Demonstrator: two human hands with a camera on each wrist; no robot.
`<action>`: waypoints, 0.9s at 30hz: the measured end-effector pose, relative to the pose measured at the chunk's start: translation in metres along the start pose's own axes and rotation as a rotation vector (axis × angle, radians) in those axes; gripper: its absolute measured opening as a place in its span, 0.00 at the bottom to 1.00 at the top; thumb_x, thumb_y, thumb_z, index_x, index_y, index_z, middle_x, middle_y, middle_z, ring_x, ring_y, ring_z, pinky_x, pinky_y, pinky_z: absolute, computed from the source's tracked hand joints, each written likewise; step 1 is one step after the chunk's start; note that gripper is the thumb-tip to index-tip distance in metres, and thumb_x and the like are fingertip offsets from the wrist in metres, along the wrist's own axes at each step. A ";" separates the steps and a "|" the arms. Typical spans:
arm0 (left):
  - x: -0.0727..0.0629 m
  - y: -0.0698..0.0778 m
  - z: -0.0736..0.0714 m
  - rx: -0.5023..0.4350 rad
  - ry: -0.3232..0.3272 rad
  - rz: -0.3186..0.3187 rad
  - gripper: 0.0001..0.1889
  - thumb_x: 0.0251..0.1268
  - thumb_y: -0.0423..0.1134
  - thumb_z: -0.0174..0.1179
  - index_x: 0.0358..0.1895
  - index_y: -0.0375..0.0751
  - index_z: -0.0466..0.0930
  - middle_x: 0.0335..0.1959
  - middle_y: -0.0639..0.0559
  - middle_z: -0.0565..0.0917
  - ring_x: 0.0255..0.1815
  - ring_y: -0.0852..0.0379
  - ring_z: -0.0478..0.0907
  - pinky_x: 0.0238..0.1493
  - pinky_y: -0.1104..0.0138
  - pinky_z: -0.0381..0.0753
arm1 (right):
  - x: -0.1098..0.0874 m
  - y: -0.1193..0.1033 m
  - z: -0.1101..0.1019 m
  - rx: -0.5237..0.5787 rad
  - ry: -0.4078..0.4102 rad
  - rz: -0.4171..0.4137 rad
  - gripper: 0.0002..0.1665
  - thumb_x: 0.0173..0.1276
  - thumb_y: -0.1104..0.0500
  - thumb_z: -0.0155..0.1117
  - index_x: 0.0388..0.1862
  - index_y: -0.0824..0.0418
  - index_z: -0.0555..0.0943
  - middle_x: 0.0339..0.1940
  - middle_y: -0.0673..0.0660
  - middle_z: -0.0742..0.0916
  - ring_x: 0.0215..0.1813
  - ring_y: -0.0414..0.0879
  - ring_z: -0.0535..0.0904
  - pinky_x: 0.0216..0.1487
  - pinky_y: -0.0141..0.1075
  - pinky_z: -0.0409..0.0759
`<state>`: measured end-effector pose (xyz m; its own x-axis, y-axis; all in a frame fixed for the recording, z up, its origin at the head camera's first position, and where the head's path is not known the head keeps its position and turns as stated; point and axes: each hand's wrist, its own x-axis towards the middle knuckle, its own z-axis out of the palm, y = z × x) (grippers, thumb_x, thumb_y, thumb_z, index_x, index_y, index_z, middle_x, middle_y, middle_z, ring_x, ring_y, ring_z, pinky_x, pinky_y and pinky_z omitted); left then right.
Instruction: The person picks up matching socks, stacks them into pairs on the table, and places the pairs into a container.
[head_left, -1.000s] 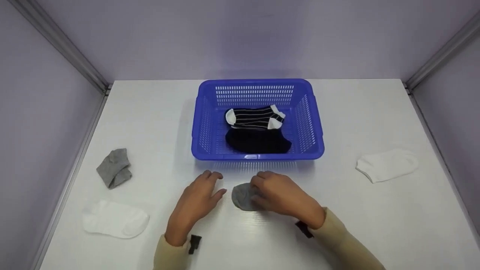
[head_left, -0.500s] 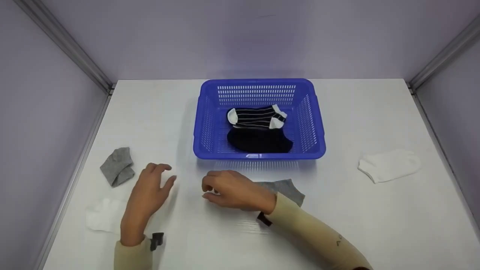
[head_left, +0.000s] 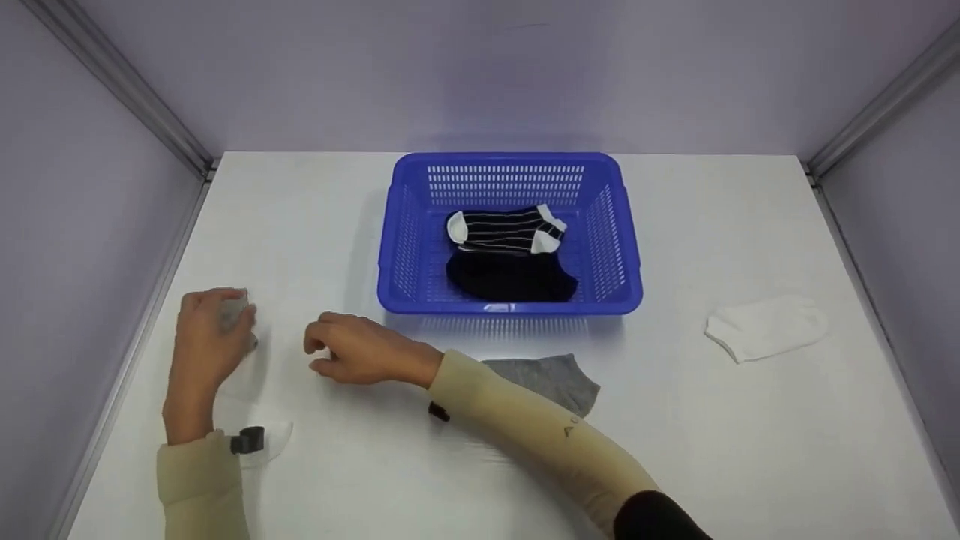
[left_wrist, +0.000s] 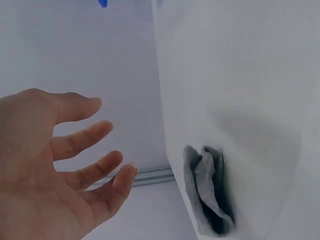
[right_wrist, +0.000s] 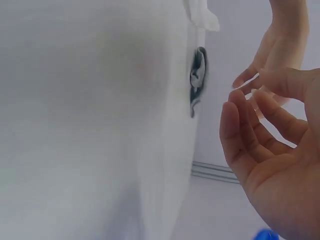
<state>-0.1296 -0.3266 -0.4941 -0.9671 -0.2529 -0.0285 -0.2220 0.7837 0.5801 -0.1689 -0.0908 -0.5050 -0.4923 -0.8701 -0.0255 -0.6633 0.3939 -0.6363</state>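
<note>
Left hand (head_left: 206, 337) and right hand (head_left: 367, 349) have swung toward nine o'clock, loose and grasping nothing, leaving the flat gray sock (head_left: 546, 377) six o'clock of the blue basket (head_left: 510, 307) and nearing the crumpled gray sock (left_wrist: 204, 187) at eight.

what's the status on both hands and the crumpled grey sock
Left hand empty, above crumpled grey sock. Right hand empty, above table. Nothing visible between left hand and sock.
</note>
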 end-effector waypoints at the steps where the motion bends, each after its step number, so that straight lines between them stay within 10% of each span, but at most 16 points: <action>1: 0.003 -0.008 -0.003 0.001 -0.007 -0.023 0.23 0.79 0.38 0.54 0.67 0.24 0.74 0.71 0.21 0.65 0.73 0.22 0.63 0.73 0.31 0.64 | 0.009 -0.002 0.003 0.007 -0.001 0.013 0.16 0.80 0.55 0.61 0.61 0.60 0.82 0.57 0.56 0.86 0.51 0.40 0.83 0.52 0.26 0.79; 10: 0.021 -0.057 -0.009 0.072 -0.131 -0.145 0.30 0.80 0.40 0.48 0.77 0.25 0.61 0.77 0.16 0.54 0.75 0.13 0.55 0.72 0.27 0.60 | 0.057 -0.015 0.019 0.068 0.017 0.185 0.20 0.79 0.53 0.62 0.65 0.58 0.78 0.58 0.52 0.84 0.51 0.40 0.79 0.52 0.26 0.77; 19: -0.002 -0.043 -0.002 0.109 -0.286 -0.031 0.32 0.81 0.47 0.52 0.72 0.21 0.65 0.65 0.16 0.67 0.65 0.19 0.69 0.63 0.31 0.72 | 0.057 -0.008 0.024 0.117 0.064 0.248 0.30 0.77 0.54 0.64 0.72 0.62 0.71 0.65 0.58 0.78 0.49 0.41 0.78 0.53 0.29 0.79; 27: 0.000 -0.040 0.012 0.043 -0.237 0.039 0.33 0.79 0.40 0.56 0.79 0.29 0.59 0.72 0.19 0.63 0.65 0.23 0.72 0.63 0.34 0.75 | 0.056 -0.008 0.040 0.001 0.124 0.339 0.39 0.69 0.39 0.72 0.64 0.65 0.73 0.53 0.59 0.81 0.50 0.46 0.80 0.48 0.33 0.80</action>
<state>-0.1226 -0.3516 -0.5271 -0.9761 -0.0854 -0.1999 -0.1839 0.8148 0.5499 -0.1686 -0.1545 -0.5323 -0.7485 -0.6478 -0.1415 -0.4503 0.6533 -0.6086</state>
